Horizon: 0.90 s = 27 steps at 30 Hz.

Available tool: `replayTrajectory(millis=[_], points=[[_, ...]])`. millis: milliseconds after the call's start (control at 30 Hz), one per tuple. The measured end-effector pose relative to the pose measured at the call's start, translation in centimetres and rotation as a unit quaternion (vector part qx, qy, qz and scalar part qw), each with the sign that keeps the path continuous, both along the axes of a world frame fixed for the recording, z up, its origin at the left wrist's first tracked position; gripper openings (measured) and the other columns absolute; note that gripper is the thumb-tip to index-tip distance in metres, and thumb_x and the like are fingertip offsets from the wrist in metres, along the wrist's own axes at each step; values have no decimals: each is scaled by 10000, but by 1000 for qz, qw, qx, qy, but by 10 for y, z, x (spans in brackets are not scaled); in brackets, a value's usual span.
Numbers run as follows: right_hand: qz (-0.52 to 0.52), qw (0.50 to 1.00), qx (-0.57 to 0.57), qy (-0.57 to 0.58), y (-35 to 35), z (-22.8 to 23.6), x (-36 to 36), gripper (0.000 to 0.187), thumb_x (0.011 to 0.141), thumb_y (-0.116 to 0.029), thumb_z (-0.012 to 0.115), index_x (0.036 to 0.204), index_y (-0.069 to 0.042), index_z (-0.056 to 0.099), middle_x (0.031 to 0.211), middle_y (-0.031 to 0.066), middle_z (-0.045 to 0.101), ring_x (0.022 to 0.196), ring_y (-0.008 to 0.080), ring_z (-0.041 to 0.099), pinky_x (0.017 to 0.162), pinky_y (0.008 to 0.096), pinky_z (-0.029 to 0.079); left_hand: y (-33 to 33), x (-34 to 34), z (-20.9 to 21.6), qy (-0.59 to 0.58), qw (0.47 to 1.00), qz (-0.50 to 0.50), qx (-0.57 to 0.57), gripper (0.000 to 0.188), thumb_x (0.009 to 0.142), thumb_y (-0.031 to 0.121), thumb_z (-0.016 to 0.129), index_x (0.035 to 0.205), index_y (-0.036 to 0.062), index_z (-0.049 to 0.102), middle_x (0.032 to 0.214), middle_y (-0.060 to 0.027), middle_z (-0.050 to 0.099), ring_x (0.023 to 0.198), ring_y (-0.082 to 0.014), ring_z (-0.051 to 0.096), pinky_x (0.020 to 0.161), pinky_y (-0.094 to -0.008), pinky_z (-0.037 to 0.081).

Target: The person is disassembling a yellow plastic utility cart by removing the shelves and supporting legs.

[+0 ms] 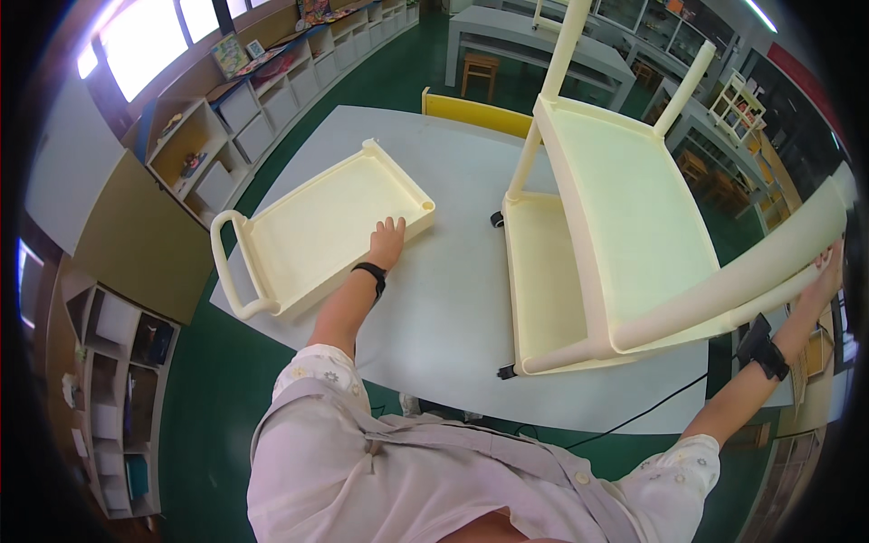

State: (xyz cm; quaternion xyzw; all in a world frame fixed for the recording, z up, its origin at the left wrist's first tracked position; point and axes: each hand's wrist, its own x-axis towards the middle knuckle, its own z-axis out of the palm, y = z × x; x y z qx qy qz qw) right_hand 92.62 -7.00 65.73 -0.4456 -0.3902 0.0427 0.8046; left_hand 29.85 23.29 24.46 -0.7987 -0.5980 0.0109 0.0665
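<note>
A cream plastic tray (317, 217) with a curved handle (237, 299) at its near left end lies on the grey table (434, 299). My left hand (387, 242) grips its near right rim, fingers over the edge. On the table's right stands a partly built cream trolley, with a lower shelf (548, 271), an upper shelf (634, 208) and upright posts. My right hand (824, 279) is at the far right, closed around a thick trolley post (769, 262) that leans toward the camera. Part of that hand is hidden behind the post.
Black casters (507, 372) sit under the trolley. A yellow chair back (475, 112) rises behind the table. A black cable (634, 416) hangs by the near edge. Shelves (195, 154) line the left wall; other tables (543, 50) and wooden stools (479, 71) stand behind.
</note>
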Motion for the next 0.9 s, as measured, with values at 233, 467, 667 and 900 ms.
replayTrajectory(millis=[233, 467, 667, 900], points=[[-56, 995, 8, -77, 0, 5, 2, 215, 839, -241, 598, 786, -89, 455, 649, -17, 350, 561, 68, 319, 524, 204, 265, -26, 7, 108, -26, 960, -229, -161, 660, 661, 245, 723, 1181, -4, 402, 1122, -164, 440, 1027, -317, 464, 828, -389, 447], [-104, 989, 9, -107, 5, -6, -4, 250, 821, -253, 623, 815, -48, 478, 674, -4, 395, 557, 65, 358, 522, 200, 277, -207, -30, 237, -199, 561, -599, -535, 915, 699, 374, 716, 1344, -25, 203, 1298, -211, 334, 1163, -326, 364, 975, -355, 292], [-147, 982, 61, -101, 2, -7, 12, 320, 805, -242, 649, 1012, -1, 614, 710, -35, 483, 588, 29, 419, 508, 175, 311, -226, -31, 294, -171, 685, -538, -461, 687, 764, 332, 633, 1281, -23, 352, 1155, -192, 476, 1037, -319, 453, 902, -364, 329], [-75, 991, 78, -84, 30, -7, -90, 225, 769, -234, 684, 817, -60, 550, 654, -30, 464, 538, 28, 399, 461, 172, 290, -244, -16, 366, -228, 488, -835, -110, 181, 827, 36, 481, 888, 34, 651, 802, -44, 616, 671, -119, 587, 507, -209, 436]])
